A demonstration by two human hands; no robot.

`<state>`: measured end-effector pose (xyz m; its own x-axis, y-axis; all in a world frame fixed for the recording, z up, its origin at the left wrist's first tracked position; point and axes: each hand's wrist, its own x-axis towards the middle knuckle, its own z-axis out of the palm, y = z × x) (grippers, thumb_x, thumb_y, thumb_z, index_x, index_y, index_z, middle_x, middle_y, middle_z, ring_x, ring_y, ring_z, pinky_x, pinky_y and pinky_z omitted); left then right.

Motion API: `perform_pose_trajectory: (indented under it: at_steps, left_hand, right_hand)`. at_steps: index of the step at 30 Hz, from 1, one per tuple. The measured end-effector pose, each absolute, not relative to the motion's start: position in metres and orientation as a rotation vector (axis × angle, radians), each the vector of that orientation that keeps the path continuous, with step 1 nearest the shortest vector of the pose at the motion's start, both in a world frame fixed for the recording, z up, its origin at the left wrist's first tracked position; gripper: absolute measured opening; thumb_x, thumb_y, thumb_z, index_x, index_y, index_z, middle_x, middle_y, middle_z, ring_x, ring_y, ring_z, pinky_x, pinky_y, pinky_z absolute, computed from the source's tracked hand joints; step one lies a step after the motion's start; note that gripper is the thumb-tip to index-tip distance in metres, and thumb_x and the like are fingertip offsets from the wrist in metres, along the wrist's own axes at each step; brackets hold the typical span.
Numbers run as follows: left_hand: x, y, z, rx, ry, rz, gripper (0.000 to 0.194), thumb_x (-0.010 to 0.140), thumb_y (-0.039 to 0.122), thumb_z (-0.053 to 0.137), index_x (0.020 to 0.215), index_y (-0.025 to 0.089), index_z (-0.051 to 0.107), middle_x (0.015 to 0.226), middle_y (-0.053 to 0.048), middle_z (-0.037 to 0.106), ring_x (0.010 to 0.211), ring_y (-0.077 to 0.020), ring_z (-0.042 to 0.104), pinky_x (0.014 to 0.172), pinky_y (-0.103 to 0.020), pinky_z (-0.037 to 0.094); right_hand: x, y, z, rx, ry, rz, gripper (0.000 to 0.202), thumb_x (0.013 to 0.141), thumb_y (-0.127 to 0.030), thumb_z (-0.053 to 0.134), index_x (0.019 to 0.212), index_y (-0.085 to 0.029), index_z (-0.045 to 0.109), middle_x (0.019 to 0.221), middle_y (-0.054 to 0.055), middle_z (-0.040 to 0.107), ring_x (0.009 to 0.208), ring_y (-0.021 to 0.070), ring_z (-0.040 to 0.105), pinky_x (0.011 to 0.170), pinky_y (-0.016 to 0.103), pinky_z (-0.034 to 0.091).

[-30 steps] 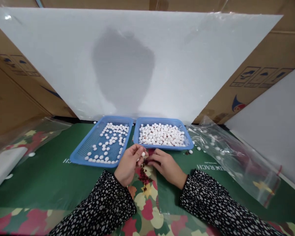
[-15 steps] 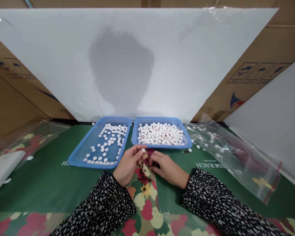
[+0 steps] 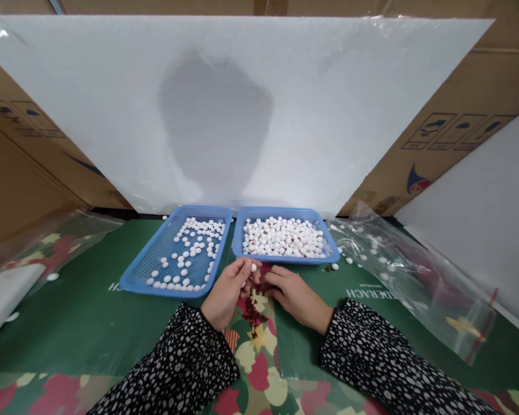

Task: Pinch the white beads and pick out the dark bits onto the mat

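My left hand [image 3: 225, 293] pinches a small white round piece [image 3: 254, 267] between thumb and fingers. Close on its right, my right hand [image 3: 297, 297] has its fingers curled; whether they hold anything is hidden from me. Dark red crumbs [image 3: 253, 314] lie on the patterned sheet below the fingertips. Beyond the hands stands a blue mesh basket [image 3: 335, 253] heaped with white pieces, some with reddish specks between them. To its left, a longer blue basket [image 3: 132, 276] has white pieces spread over part of its mesh floor.
A clear plastic bag [image 3: 432, 300] lies at the right, with loose white pieces around it. At the left edge are a white object [image 3: 11, 300] and more clear plastic [image 3: 64, 230]. A white board [image 3: 320, 104] and cardboard [image 3: 441, 127] stand behind the baskets.
The left index finger has bent in, and the fingers sit closer around the white piece. The right hand and both baskets look much the same.
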<state>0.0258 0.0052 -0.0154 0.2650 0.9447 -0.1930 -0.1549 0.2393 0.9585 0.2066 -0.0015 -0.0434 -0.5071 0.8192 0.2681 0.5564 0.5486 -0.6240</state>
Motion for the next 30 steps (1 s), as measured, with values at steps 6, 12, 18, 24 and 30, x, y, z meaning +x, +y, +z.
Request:
perform_pose_trajectory:
  at_steps: [6,12,18,24,30]
  left_hand:
    - [0.026,0.005,-0.016,1.02,0.992,0.96,0.035,0.086,0.049,0.061,0.095,0.015,0.063,0.07,0.001,0.056,0.053,-0.0077,0.038,0.048,-0.019,0.028]
    - [0.025,0.006,-0.017,1.047,0.987,0.941,0.029,0.085,0.04,0.065,0.099,0.015,0.061,0.076,0.0,0.063,0.054,-0.0073,0.038,0.049,-0.019,0.027]
    - [0.027,0.003,-0.014,1.087,0.97,0.956,0.023,0.086,0.037,0.066,0.091,0.015,0.059,0.078,-0.002,0.068,0.054,-0.0077,0.041,0.051,-0.021,0.029]
    - [0.03,0.001,-0.014,1.045,0.907,0.911,0.022,0.082,0.033,0.071,0.089,0.015,0.06,0.08,-0.004,0.07,0.067,-0.0119,0.056,0.054,-0.022,0.031]
    - [0.029,0.001,-0.019,1.057,0.892,0.865,0.021,0.081,0.031,0.073,0.086,0.015,0.061,0.08,-0.003,0.072,0.057,-0.008,0.047,0.052,-0.021,0.027]
  right_hand:
    - [0.202,-0.004,-0.042,-1.172,-2.238,0.612,0.009,0.09,-0.013,0.063,0.083,-0.018,0.06,0.086,0.003,0.059,0.085,0.0199,0.058,0.076,0.031,0.048]
    - [0.2,-0.006,-0.044,-1.211,-2.264,0.6,0.009,0.085,-0.009,0.067,0.086,-0.018,0.065,0.091,0.004,0.061,0.088,0.0201,0.06,0.079,0.031,0.048]
    - [0.207,-0.006,-0.038,-1.206,-1.956,0.81,0.014,0.092,-0.011,0.055,0.081,-0.019,0.06,0.076,0.001,0.063,0.071,0.0169,0.06,0.067,0.028,0.046]
    - [0.204,-0.007,-0.03,-0.955,-1.324,1.177,0.01,0.09,-0.029,0.064,0.089,-0.019,0.062,0.085,0.004,0.072,0.077,0.0192,0.068,0.074,0.031,0.053]
    - [0.201,-0.009,-0.028,-0.969,-1.303,1.06,0.006,0.085,-0.024,0.069,0.082,-0.019,0.068,0.08,0.002,0.07,0.073,0.0173,0.065,0.071,0.029,0.051]
